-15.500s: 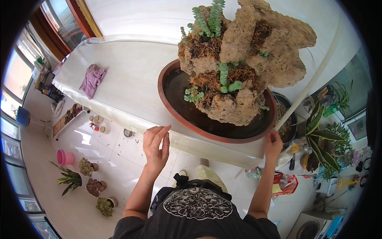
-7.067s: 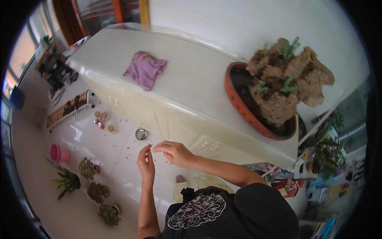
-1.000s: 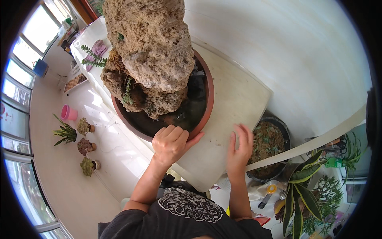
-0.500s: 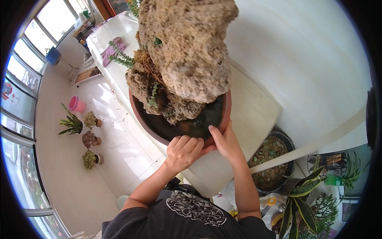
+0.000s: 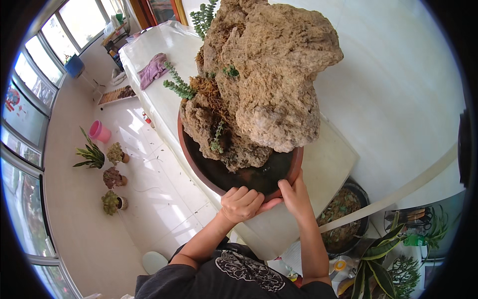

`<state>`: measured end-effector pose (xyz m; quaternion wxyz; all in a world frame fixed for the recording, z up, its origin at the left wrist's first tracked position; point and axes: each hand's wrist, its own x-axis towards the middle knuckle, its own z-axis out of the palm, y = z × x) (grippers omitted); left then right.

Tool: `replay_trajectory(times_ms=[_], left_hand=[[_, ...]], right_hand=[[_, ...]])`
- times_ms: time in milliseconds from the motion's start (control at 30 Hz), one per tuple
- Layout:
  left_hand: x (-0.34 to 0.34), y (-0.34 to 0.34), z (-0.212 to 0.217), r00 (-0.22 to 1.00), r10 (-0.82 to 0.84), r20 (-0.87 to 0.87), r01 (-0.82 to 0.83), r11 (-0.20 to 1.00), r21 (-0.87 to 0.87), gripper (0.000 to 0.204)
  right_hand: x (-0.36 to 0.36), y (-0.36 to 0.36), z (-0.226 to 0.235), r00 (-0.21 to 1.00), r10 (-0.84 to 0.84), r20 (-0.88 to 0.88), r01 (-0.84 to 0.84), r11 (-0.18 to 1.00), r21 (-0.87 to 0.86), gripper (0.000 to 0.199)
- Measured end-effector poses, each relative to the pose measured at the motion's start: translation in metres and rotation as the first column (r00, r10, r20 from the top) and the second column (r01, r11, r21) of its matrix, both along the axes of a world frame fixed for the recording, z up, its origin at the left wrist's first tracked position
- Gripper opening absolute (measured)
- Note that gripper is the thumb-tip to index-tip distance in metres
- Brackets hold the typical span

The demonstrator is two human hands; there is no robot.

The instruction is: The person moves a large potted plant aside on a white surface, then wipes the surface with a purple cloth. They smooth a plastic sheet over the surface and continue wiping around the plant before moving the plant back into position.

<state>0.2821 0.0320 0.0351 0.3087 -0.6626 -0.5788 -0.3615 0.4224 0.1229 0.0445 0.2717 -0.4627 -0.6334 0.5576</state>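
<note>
Rockery dish (image 5: 199, 167) rim under both hands (image 5: 266, 202).

We see our own black short-sleeved T-shirt (image 5: 239, 276) below the hands, with a pale, ornate printed design across the chest. Both forearms are bare from sleeve to wrist. Our left hand (image 5: 242, 204) and right hand (image 5: 295, 195) wear no gloves, rings or watch that we can make out.
</note>
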Motion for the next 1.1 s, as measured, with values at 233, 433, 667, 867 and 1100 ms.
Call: replay_trajectory(times_ms=[233, 433, 667, 867, 1100], left_hand=[[-0.001, 0.0, 0.002, 0.999, -0.028, 0.015, 0.028, 0.999, -0.02, 0.045], [-0.003, -0.001, 0.001, 0.998, -0.051, 0.031, 0.053, 0.997, -0.056, 0.038], [-0.003, -0.004, 0.003, 0.997, -0.051, 0.054, 0.055, 0.995, -0.087, 0.024], [-0.002, -0.002, 0.004, 0.997, -0.043, 0.07, 0.05, 0.994, -0.102, 0.023], [-0.001, -0.001, 0.006, 0.998, -0.03, 0.059, 0.035, 0.996, -0.08, 0.029]], right_hand=[[0.003, 0.0, 0.006, 0.998, 0.016, 0.068, -0.019, 0.999, 0.049, 0.058], [0.001, -0.003, 0.008, 0.999, 0.018, 0.04, -0.022, 0.994, 0.104, 0.056], [0.002, -0.009, 0.012, 1.0, 0.004, 0.004, -0.004, 1.0, -0.007, 0.06], [0.035, -0.014, -0.019, 0.981, -0.168, 0.095, 0.132, 0.944, 0.303, 0.053], [0.101, -0.012, -0.054, 0.751, -0.579, 0.317, 0.329, 0.745, 0.581, 0.058]])
